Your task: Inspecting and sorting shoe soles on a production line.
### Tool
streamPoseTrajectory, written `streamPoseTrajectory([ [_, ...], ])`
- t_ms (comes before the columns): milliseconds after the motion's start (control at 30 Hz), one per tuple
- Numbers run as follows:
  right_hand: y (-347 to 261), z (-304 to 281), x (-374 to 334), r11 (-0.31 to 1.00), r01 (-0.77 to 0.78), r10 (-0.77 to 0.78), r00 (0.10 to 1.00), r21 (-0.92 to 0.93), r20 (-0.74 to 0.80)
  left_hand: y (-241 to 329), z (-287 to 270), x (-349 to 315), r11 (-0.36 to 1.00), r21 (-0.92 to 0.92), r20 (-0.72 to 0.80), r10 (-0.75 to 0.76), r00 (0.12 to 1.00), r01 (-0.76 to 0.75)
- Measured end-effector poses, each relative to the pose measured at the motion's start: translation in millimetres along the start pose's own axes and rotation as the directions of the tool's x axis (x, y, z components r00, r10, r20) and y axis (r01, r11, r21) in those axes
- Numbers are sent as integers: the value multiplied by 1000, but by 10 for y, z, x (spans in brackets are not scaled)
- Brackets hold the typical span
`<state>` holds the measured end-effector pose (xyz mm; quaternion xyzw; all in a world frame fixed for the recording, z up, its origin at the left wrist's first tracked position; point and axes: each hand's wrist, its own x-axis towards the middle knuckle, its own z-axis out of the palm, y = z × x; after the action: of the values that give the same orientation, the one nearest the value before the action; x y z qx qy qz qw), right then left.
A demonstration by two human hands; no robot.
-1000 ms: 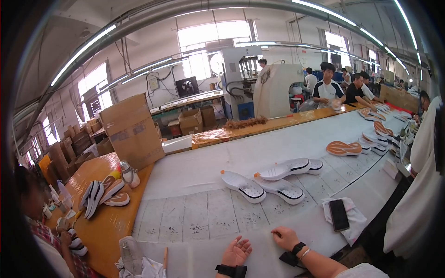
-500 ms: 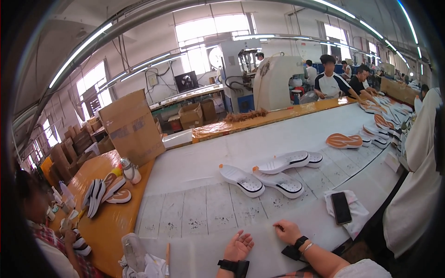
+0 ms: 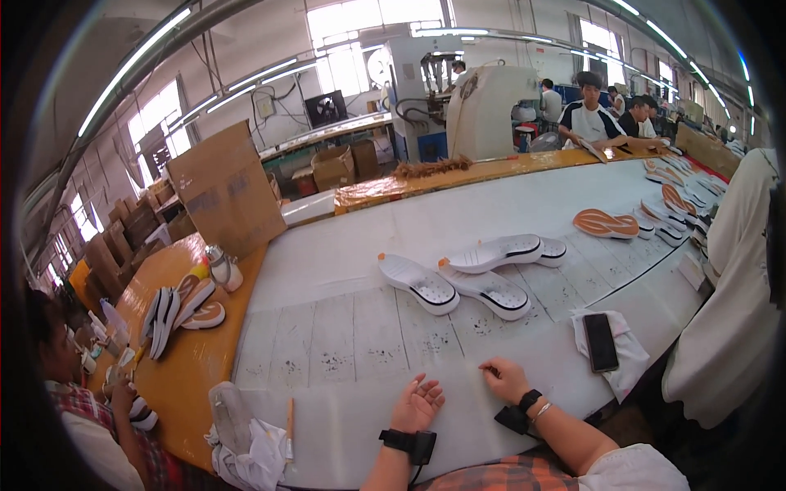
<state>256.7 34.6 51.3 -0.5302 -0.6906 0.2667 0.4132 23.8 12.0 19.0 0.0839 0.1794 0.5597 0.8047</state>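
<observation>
My left hand (image 3: 418,403) rests palm up on the white work surface near the front, its fingers loosely spread and nothing in them. Close by on the right lies my right hand (image 3: 505,380), fingers loosely bent toward the left hand, with no object visible in it. Beyond both hands are white shoe soles with a black edge line and orange tips: a single sole (image 3: 419,285) on the left, another sole (image 3: 489,292) beside it, and a stacked sole (image 3: 496,253) overlapping that one. A further sole (image 3: 553,253) shows partly behind. Neither hand touches a sole.
A phone (image 3: 601,343) lies on a white cloth to the right. At the left front are a crumpled cloth (image 3: 252,454) and a thin wooden-handled tool (image 3: 290,425). An orange-patterned sole (image 3: 606,223) lies farther right. People work at the left and far right; a cardboard box (image 3: 228,190) stands far left.
The view has tilted down slightly, so the surface and soles sit higher in the picture. My hands stay in nearly the same pose. A far co-worker now holds up a flat piece.
</observation>
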Motion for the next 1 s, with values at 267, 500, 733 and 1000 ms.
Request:
streamPoseTrajectory([
  [267, 218, -567, 634, 693, -427, 361, 903, 581, 232, 6, 118, -30, 1000, 6, 48, 8, 999, -8],
  [500, 1282, -1074, 1463, 813, -402, 485, 868, 422, -106, -8, 147, -98, 998, -61, 114, 24, 993, -18],
  [733, 1729, -586, 1606, 829, -483, 539, 824, 282, -174, -51, 163, 1, 998, -52, 70, 36, 997, -32],
  [1000, 739, -390, 1285, 663, -581, 593, 792, 472, 144, -39, 96, 34, 993, -114, 80, -16, 997, 25],
])
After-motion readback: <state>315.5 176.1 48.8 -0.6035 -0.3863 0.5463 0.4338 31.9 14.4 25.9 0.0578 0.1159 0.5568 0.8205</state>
